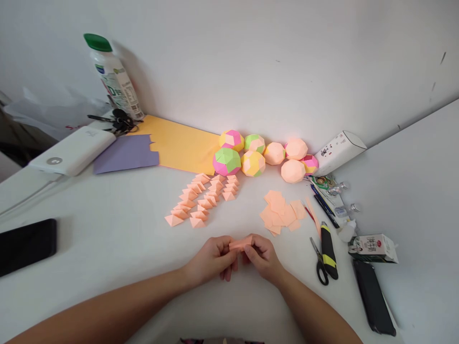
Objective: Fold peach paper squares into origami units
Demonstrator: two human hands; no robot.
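Note:
Between my two hands is a small piece of peach paper (239, 244), pinched at both ends above the table near its front. My left hand (216, 258) grips its left end, fingers curled below. My right hand (263, 257) has thumb and fingers closed on the right end. Beyond my left hand stand rows of folded peach paper pieces (191, 195), nested one behind another. Flat peach paper pieces (281, 212) lie in a loose pile past my right hand. Against the wall sit several faceted paper balls (227, 161) in peach, green, pink and yellow.
Scissors (320, 263) and a black-and-yellow utility knife (328, 251) lie right of my right hand, near pens (324, 205), a small carton (373, 248) and a dark case (374, 297). Leftward are a phone (27, 246), a white power bank (73, 150), keys (123, 120), purple paper (125, 154) and a bottle (116, 79).

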